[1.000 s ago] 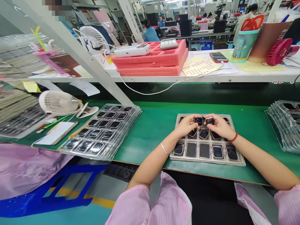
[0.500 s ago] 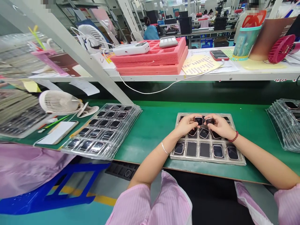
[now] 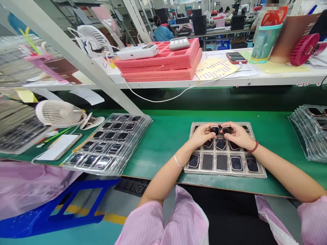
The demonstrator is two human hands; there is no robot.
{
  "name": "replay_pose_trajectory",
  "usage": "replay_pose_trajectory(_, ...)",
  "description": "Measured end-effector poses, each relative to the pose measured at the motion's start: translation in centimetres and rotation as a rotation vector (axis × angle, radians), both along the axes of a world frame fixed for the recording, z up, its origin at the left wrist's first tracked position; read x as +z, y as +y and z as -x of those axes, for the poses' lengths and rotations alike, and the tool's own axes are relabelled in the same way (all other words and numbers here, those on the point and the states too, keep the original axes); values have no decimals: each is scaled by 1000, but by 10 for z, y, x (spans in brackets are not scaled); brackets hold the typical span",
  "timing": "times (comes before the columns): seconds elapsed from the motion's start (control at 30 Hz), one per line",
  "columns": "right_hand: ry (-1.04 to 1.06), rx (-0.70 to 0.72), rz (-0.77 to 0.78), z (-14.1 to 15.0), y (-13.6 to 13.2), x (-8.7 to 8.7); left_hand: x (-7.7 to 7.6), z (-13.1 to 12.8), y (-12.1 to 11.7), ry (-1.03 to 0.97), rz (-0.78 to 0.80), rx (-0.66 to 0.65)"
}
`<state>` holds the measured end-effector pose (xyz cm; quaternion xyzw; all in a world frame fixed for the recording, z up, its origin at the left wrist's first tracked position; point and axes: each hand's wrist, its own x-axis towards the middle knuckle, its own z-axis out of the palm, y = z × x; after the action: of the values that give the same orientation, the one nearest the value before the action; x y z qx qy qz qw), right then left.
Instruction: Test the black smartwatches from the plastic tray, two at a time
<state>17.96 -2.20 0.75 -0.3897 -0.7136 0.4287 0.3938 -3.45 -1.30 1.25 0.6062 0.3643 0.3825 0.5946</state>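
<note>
The left hand (image 3: 201,136) grips a square smartwatch (image 3: 214,130) and the right hand (image 3: 238,135) grips a second smartwatch (image 3: 227,129), side by side over a clear plastic tray (image 3: 224,174) on a green workbench (image 3: 163,146).

Mat (image 3: 166,146) gap btwn stack (image 3: 102,172) & tray (image 3: 224,174)

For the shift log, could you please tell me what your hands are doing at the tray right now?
Left hand holding one smartwatch; right hand holding another smartwatch. Both over clear plastic tray. Nothing blocking.
</note>
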Motion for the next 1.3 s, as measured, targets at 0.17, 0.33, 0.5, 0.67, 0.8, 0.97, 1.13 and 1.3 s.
replay_pose_trajectory(0.17, 38, 6, -10, 2, -1, 2, -2, 1, 1, 3, -24, -6)
replay_pose_trajectory(0.33, 48, 5, -13, 3, -2, 3, -2, 0, 1, -6, -23, 0)
replay_pose_trajectory(0.5, 51, 0, 69, 1, -1, 3, 1, 0, 1, -10, -8, 35)
replay_pose_trajectory(0.67, 87, 11, 138, 1, -1, 5, 4, 1, -1, -4, -29, 54)
replay_pose_trajectory(0.8, 82, 11, 87, 1, -1, 4, 3, 0, -1, -18, -47, 49)
replay_pose_trajectory(0.97, 79, 14, 67, 1, -1, 3, 3, 0, 0, 15, -17, 58)
replay_pose_trajectory(1.13, 78, 9, 61, 1, 0, 3, 4, -1, -1, 2, -30, 43)
replay_pose_trajectory(1.3, 87, 5, 86, 1, 0, 3, 3, -1, -1, -7, -40, 47)
